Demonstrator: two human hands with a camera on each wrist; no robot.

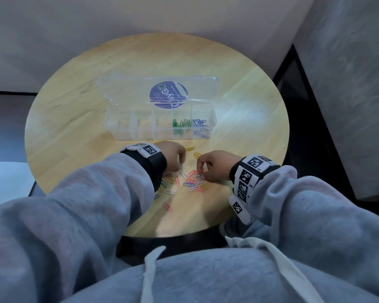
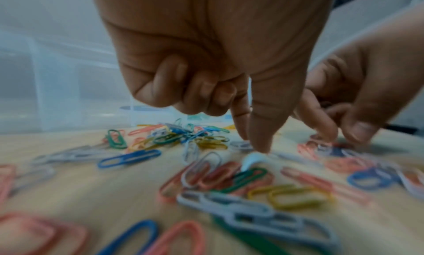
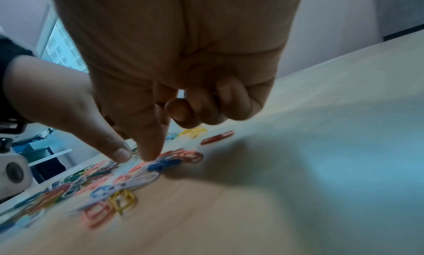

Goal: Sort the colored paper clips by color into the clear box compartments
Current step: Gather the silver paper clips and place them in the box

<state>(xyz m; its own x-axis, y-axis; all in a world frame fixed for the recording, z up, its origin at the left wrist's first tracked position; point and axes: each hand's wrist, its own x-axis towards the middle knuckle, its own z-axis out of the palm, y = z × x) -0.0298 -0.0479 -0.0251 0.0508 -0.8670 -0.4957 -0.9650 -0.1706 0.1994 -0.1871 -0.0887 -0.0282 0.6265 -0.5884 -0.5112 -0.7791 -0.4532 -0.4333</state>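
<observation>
— Paper clips (image 1: 185, 182) lie mixed on the near part of the round table (image 1: 74, 119), just this side of the clear box (image 1: 160, 121); from the head view, our worry is dragging neighbours along, since they overlap.

— Agreed. Green clips (image 1: 181, 124) and blue clips (image 1: 199, 124) already sit in the two right compartments, so a stray colour would spoil those.

— Left wrist view: our left hand (image 2: 218, 73) has its outer fingers curled in, thumb and forefinger tips down on a white clip (image 2: 251, 160). Whether it is gripped we cannot tell.

— Right wrist view: our right hand (image 3: 174, 81) likewise, tips pressed among the pile by a blue clip (image 3: 164, 165); its grip is unclear too.
</observation>
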